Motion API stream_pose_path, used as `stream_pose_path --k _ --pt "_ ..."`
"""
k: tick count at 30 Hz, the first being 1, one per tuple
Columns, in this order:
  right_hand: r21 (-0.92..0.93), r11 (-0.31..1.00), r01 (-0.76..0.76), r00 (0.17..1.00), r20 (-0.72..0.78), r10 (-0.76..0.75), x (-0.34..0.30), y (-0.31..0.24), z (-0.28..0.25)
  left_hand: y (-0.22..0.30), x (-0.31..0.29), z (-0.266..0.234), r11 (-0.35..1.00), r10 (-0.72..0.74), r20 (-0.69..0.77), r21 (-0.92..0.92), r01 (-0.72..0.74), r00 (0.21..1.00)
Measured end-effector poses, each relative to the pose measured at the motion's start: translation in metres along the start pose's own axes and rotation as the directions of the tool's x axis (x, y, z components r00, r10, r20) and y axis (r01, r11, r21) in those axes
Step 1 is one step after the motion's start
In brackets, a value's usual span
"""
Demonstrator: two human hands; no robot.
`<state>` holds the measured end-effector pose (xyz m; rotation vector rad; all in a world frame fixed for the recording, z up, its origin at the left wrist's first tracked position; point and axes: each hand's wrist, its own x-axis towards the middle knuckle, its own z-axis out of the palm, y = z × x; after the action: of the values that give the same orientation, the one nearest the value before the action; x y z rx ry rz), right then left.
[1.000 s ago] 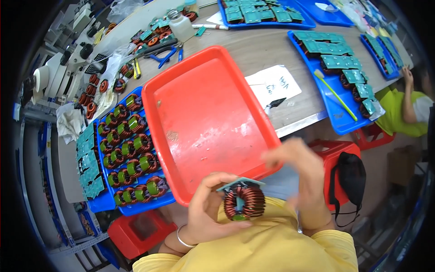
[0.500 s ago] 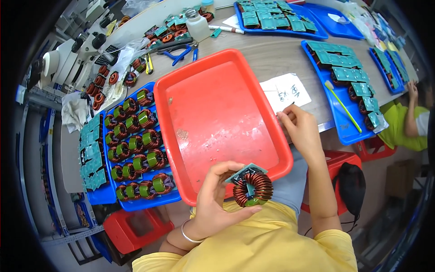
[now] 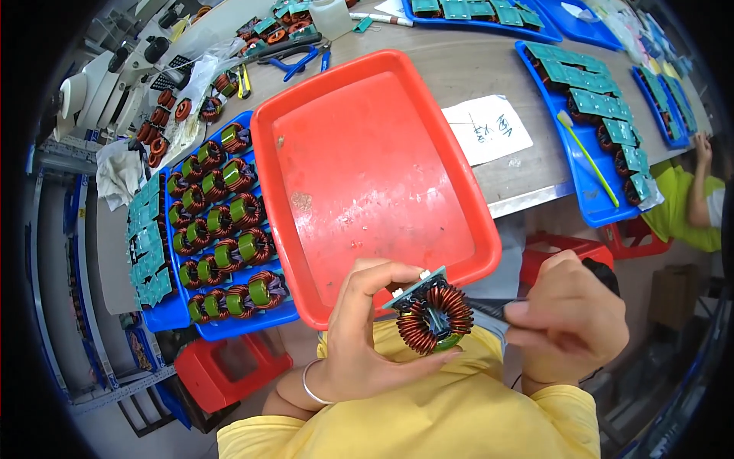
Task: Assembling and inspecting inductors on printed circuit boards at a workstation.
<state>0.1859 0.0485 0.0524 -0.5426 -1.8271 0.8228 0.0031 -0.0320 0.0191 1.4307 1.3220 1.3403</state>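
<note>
My left hand grips a copper-wound toroidal coil between thumb and fingers, over my lap in front of the red tray. The coil is joined to a small green circuit board, which shows white parts at its upper edge; a green band shows at the coil's lower side. My right hand, closed and smeared by motion, is just right of the coil. From its fingertips a thin dark tool points toward the windings; its kind is too blurred to make out.
The red tray overhangs the table edge. Blue trays of coils stand left, and another blue tray with boards and a yellow-green brush stands right. Blue-handled pliers lie behind. Another person's hand is far right.
My right hand has come from the red tray's right rim down beside the coil. The coil has turned slightly in my left hand. The view has shifted a little.
</note>
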Motion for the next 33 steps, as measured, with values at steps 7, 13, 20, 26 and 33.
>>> stream_pose_path --k 7,13,20,26,33 --pt "-0.191 0.979 0.068 0.984 0.176 -0.034 0.001 -0.007 0.008 0.004 0.000 0.000 0.986 0.080 0.059 0.143 -0.088 0.995" --pt "-0.229 0.972 0.053 0.983 0.181 -0.011 0.002 -0.012 0.009 0.005 -0.001 0.003 0.958 0.146 0.021 0.248 -0.146 0.989" --pt "-0.244 0.968 0.063 0.979 0.203 -0.012 0.002 -0.014 0.008 0.011 0.004 0.003 0.930 0.216 -0.022 0.310 -0.199 0.976" --pt "-0.212 0.972 0.106 0.978 0.200 -0.063 0.001 -0.009 0.011 0.007 0.003 0.002 0.922 0.217 0.029 0.323 -0.215 0.976" --pt "-0.241 0.967 0.081 0.975 0.222 -0.027 0.001 -0.014 0.008 0.007 0.003 0.002 0.913 0.228 0.024 0.341 -0.223 0.973"
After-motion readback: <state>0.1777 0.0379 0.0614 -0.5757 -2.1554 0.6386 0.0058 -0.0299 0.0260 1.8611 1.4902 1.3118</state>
